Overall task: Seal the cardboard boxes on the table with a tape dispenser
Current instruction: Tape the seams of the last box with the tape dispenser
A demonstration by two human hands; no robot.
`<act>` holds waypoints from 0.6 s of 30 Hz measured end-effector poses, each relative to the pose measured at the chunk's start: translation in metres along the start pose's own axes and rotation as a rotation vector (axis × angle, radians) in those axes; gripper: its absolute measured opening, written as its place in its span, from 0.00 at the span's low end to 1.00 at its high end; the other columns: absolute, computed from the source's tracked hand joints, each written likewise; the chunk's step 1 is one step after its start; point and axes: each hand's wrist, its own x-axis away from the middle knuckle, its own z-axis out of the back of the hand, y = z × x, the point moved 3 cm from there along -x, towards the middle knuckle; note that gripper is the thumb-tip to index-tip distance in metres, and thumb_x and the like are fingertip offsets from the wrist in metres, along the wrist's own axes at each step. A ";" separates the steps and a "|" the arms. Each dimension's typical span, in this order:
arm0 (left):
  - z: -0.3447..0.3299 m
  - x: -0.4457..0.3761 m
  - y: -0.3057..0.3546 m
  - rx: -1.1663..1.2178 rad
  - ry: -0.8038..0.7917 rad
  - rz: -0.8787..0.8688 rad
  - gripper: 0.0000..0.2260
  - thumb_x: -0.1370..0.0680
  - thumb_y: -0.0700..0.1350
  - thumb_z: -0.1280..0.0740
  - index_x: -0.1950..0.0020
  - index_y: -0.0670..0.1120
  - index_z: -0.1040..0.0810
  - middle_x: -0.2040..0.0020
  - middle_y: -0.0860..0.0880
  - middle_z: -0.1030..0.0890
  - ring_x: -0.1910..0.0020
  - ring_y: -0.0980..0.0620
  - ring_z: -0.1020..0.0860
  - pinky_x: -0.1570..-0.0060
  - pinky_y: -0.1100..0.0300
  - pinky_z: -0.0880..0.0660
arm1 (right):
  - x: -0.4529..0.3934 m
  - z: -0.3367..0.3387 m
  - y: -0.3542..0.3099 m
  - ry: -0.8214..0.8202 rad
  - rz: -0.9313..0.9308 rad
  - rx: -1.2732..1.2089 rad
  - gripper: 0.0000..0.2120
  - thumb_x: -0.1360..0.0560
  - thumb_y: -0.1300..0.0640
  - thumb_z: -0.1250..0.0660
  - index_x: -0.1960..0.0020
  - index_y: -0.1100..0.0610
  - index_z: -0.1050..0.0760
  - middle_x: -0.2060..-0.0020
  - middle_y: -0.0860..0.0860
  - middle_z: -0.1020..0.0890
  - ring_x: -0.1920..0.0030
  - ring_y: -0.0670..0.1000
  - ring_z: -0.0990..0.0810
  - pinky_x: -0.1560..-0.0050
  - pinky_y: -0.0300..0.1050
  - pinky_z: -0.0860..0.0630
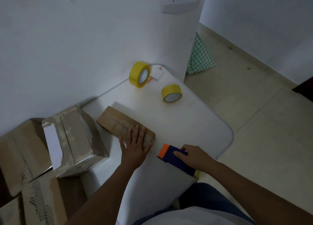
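White table (194,123) | flat brown box (118,123), L hand (135,148) spread on it | R hand (194,157) grips blue/orange dispenser (176,160)

Bare forearms (94,197); white shirt (194,216); dark-blue trousers (211,196)

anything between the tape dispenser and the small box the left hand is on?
Nothing visible. The right hand grips the tape dispenser just right of the small cardboard box, with only bare white table in the gap. The left hand lies flat on the box's near end, beside the centre seam.
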 end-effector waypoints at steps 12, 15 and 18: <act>-0.002 0.000 0.000 -0.034 0.009 0.005 0.34 0.20 0.67 0.52 0.21 0.58 0.65 0.21 0.57 0.67 0.24 0.51 0.69 0.27 0.37 0.63 | -0.040 -0.003 -0.039 -0.018 -0.174 0.020 0.16 0.20 0.46 0.40 0.53 0.60 0.27 0.61 0.55 0.25 0.64 0.51 0.28 0.66 0.42 0.33; -0.001 0.001 -0.003 -0.049 -0.003 -0.014 0.34 0.21 0.68 0.54 0.21 0.59 0.66 0.22 0.57 0.68 0.23 0.50 0.69 0.27 0.37 0.63 | -0.040 0.027 -0.026 0.120 -0.211 0.066 0.17 0.19 0.47 0.41 0.45 0.62 0.28 0.52 0.58 0.22 0.53 0.56 0.22 0.56 0.45 0.27; -0.001 0.000 -0.004 -0.055 -0.017 -0.031 0.34 0.21 0.67 0.52 0.22 0.59 0.67 0.22 0.57 0.69 0.23 0.50 0.69 0.28 0.38 0.65 | -0.034 0.051 -0.013 0.332 -0.151 -0.007 0.18 0.19 0.47 0.41 0.38 0.60 0.33 0.48 0.59 0.21 0.51 0.59 0.21 0.56 0.49 0.25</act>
